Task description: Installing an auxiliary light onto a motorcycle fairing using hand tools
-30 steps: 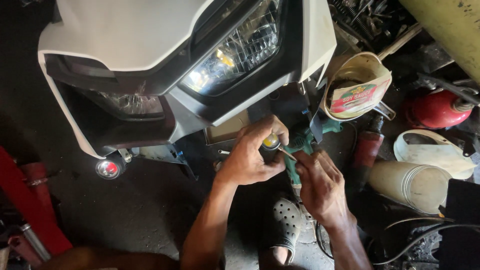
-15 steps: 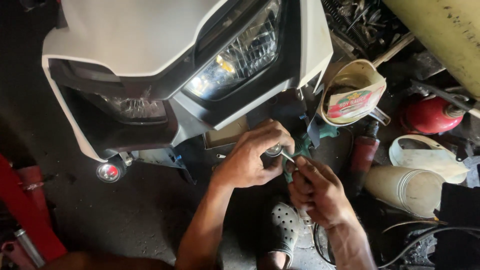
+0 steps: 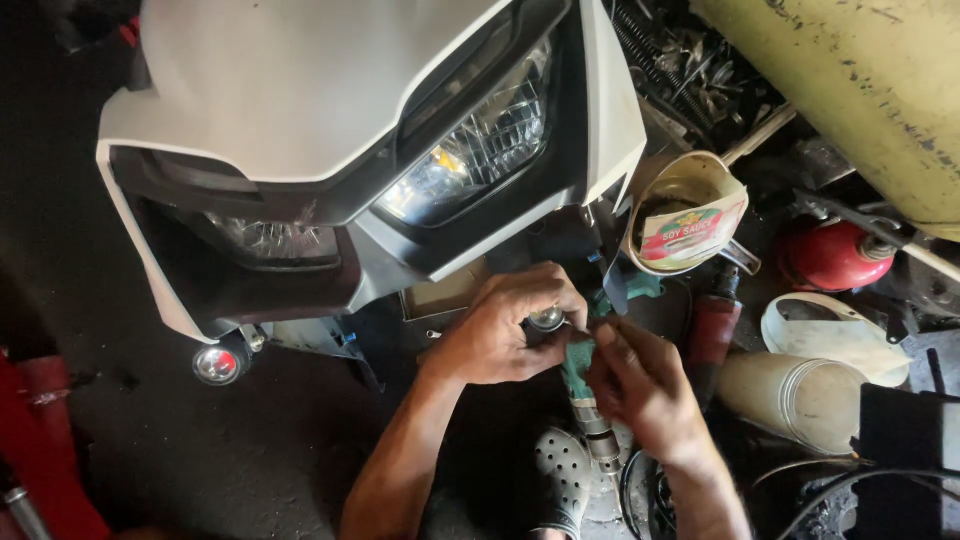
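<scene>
The left hand (image 3: 500, 335) is curled around a small round metal-faced part (image 3: 546, 320), its fingers closed over the top of it so that only the shiny end shows between thumb and forefinger. The right hand (image 3: 640, 385) sits just beside it, touching at the fingertips, pinched on a thin piece that runs toward that shiny end; the piece is too small and too shaded to say what it is. Under both hands lies a green power tool (image 3: 580, 375), its metal nose pointing down toward the floor (image 3: 200, 450), and the right hand's palm rests partly over its body. The round part is held below the lower edge of the scooter's white front fairing (image 3: 300, 110), near the middle, just under the clear headlight (image 3: 475, 150) on the right of the view. A second, darker lamp (image 3: 265, 240) is set in the fairing to the left, and a small round red-glowing light (image 3: 218, 365) hangs from the fairing's lower left corner, well apart from the hands. Below the wrists a grey perforated clog (image 3: 560, 480) stands on the dark floor. To the right of the hands are a cut-open plastic jug with a colourful label (image 3: 690, 215), a dark red cylindrical tool (image 3: 712, 335), a cream ribbed container lying on its side (image 3: 795, 395), a white tub (image 3: 830, 335), and a red tank (image 3: 830, 255) beneath a yellow-green panel (image 3: 860, 100).
</scene>
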